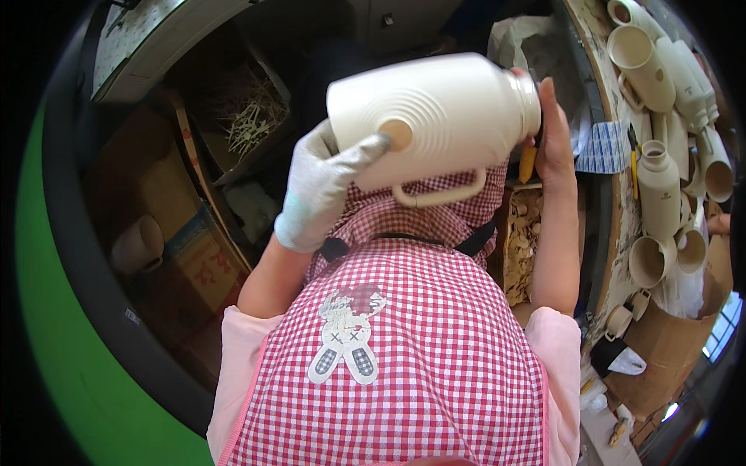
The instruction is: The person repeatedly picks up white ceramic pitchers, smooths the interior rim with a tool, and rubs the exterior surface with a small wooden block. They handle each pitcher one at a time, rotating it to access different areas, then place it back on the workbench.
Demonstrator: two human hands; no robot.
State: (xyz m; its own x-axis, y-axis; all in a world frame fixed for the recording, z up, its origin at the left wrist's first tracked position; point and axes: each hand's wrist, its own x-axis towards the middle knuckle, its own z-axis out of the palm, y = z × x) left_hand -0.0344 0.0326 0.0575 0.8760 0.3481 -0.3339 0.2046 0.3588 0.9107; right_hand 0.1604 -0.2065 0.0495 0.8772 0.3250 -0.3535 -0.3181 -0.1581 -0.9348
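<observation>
A cream plastic vacuum-jug shell (458, 101) lies on its side in the air above my lap. It has concentric raised rings, a round tan spot and a loop handle hanging down. My left hand (322, 175), in a pale grey glove, grips its base end, with the thumb beside the spot. At the threaded neck on the right is my bare right hand (550, 128), closed around a tool with a yellow handle (528, 161). The neck hides most of those fingers and the tool's working end.
Several cream jug shells (660, 182) crowd the worn wooden bench (614, 256) at right, near a yellow pen-like tool (633, 167). A box of plastic scraps (522, 241) sits below my right forearm. Cartons (194, 260) and a bin of thin offcuts (252, 124) stand at left.
</observation>
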